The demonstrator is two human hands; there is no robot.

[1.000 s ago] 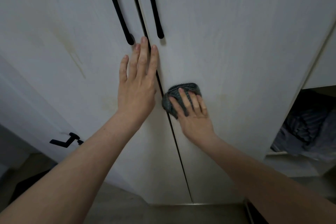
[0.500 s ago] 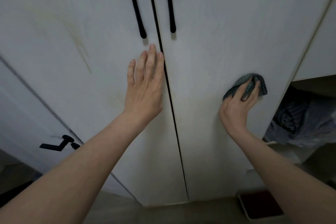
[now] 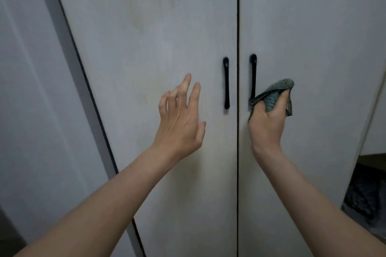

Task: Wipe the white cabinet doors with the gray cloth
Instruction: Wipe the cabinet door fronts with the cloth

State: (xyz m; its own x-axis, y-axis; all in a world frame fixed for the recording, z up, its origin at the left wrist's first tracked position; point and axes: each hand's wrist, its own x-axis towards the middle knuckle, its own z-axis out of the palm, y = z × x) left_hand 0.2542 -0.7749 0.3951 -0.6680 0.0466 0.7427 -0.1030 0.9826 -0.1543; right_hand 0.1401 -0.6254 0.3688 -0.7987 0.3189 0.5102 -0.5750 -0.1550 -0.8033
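The cloth [image 3: 273, 98] is bunched up in the right hand [image 3: 266, 123], so it could slip out or rub only a small spot. A loose corner hangs right by the right handle [image 3: 253, 77] and could catch on it. The fist is closed around the cloth, near the right door [image 3: 313, 48]. The left hand [image 3: 180, 119] is open and holds nothing, by the left door [image 3: 156, 37], where yellowish marks show.

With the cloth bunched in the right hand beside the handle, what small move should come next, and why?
Probably press the gray cloth, bunched in the right hand, flat onto the right door beside its black handle; whether it touches is unclear. The left hand is open.
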